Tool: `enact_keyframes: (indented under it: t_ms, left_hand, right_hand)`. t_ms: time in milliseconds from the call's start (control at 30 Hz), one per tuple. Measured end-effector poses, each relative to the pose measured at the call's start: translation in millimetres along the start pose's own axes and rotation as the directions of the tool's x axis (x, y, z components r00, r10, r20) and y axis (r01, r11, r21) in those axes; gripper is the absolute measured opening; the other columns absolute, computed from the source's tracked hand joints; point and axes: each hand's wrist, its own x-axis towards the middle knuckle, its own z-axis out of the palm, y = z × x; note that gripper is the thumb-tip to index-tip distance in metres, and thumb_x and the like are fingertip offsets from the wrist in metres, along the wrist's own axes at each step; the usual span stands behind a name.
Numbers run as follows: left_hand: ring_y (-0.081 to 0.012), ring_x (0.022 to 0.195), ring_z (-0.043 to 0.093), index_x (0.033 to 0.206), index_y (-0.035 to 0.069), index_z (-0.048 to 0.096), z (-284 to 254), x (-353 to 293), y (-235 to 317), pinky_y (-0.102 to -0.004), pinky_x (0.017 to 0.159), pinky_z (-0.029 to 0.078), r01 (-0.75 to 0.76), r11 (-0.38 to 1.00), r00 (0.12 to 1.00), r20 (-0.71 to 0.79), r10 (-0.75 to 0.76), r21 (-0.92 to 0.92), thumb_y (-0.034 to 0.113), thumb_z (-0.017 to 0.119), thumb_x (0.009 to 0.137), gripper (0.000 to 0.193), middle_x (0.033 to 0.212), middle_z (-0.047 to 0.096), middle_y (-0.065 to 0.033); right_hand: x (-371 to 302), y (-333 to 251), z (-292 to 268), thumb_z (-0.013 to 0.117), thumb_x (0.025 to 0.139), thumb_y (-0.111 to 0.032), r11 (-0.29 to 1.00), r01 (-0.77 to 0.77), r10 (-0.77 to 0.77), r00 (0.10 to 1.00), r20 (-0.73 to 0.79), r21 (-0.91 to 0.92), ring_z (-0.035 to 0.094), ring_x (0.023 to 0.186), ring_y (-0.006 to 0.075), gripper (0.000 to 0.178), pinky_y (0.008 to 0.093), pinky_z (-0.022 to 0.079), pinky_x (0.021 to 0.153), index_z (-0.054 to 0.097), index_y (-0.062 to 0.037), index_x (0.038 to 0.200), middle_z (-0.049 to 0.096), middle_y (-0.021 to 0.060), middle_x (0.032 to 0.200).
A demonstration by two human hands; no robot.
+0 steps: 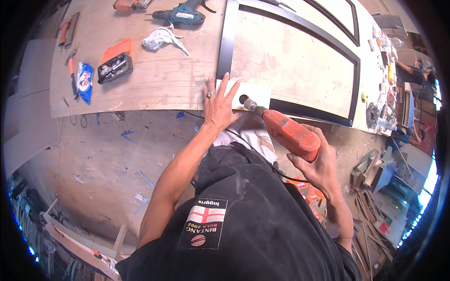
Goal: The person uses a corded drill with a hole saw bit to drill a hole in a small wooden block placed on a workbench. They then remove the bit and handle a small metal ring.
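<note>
A black rectangular frame [225, 51] lies flat on the workbench. Across its near left corner sits a small white board [260, 92]. My left hand [218, 107], fingers spread, presses down on the left end of that board and the frame beneath it. My right hand [322, 165] is wrapped round the rear of a red corded power drill [291, 133], tilted with its silver chuck toward the board. The chuck's front meets a dark round spot [243, 99] in the board; whether this is a hole or a cutter, I cannot tell.
A teal cordless drill [185, 15], a crumpled white cloth [163, 39], an open orange-lidded box [115, 68], a blue packet [85, 82] and a hammer [71, 74] lie on the bench [140, 96]. A black cable [293, 179] trails by my body. Other people work at far right.
</note>
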Motion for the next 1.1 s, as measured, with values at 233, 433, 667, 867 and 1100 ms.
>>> enact_keyframes:
  t_ms: [233, 433, 667, 867, 1100]
  left_hand:
    - [-0.0552, 0.15, 0.032, 0.151, 0.016, 0.058, 10.2, 4.7, -10.6, -0.0556, 0.113, 0.052, -0.009, 0.984, 1.0, -0.029, 0.004, -0.178, 0.01, 0.097, 0.065, 0.094, 0.168, 0.033, -0.0131]
    - [-0.0547, 0.144, 0.039, 0.149, 0.015, 0.06, 12.9, 6.1, -9.8, -0.0558, 0.108, 0.056, -0.005, 0.989, 0.999, -0.048, -0.003, -0.146, 0.007, 0.095, 0.067, 0.089, 0.165, 0.036, -0.0127]
    - [-0.0498, 0.128, 0.052, 0.146, 0.019, 0.063, 25.1, 5.6, -7.6, -0.048, 0.082, 0.068, 0.024, 0.999, 0.997, -0.081, -0.02, 0.043, 0.012, 0.097, 0.063, 0.09, 0.165, 0.038, -0.0084]
    - [-0.0466, 0.12, 0.057, 0.144, 0.022, 0.066, 25.5, 6.5, -4.0, -0.0453, 0.072, 0.068, 0.047, 0.993, 0.995, -0.088, -0.037, 0.112, 0.012, 0.097, 0.063, 0.087, 0.165, 0.04, -0.0066]
    - [-0.0466, 0.123, 0.056, 0.145, 0.023, 0.065, 22.7, 5.8, -3.4, -0.044, 0.071, 0.068, 0.047, 0.993, 0.997, -0.067, -0.04, 0.106, 0.008, 0.094, 0.065, 0.086, 0.166, 0.039, -0.0068]
  right_hand:
    - [35.0, -24.2, 15.1, 0.086, 0.079, -0.015, 0.993, -0.091, 0.095, 0.994, 0.048, -0.075, 0.074, 0.113, 0.0379, 0.069, 0.0428, 0.059, 0.094, 0.055, -0.0016, 0.14, 0.074, 0.0236, 0.119]
    - [48.3, -23.1, 24.6, 0.085, 0.079, -0.015, 0.992, -0.108, 0.113, 0.991, 0.076, -0.072, 0.073, 0.113, 0.0398, 0.071, 0.0443, 0.06, 0.095, 0.054, -0.0025, 0.142, 0.074, 0.0245, 0.12]
    - [54.4, -22.2, 29.7, 0.084, 0.08, -0.016, 0.99, -0.135, 0.138, 0.987, 0.083, -0.048, 0.073, 0.114, 0.0401, 0.07, 0.0441, 0.059, 0.095, 0.054, -0.0023, 0.141, 0.073, 0.0249, 0.121]
    - [58.7, -22.4, 27.3, 0.083, 0.082, -0.017, 0.982, -0.188, 0.19, 0.978, 0.085, -0.032, 0.073, 0.114, 0.0395, 0.068, 0.0437, 0.059, 0.095, 0.054, -0.0016, 0.141, 0.074, 0.0245, 0.119]
    - [64.3, -34.4, 29.1, 0.082, 0.084, -0.016, 0.989, -0.127, 0.135, 0.985, 0.107, -0.074, 0.073, 0.11, 0.0427, 0.066, 0.045, 0.059, 0.091, 0.054, -0.0015, 0.141, 0.073, 0.0275, 0.117]
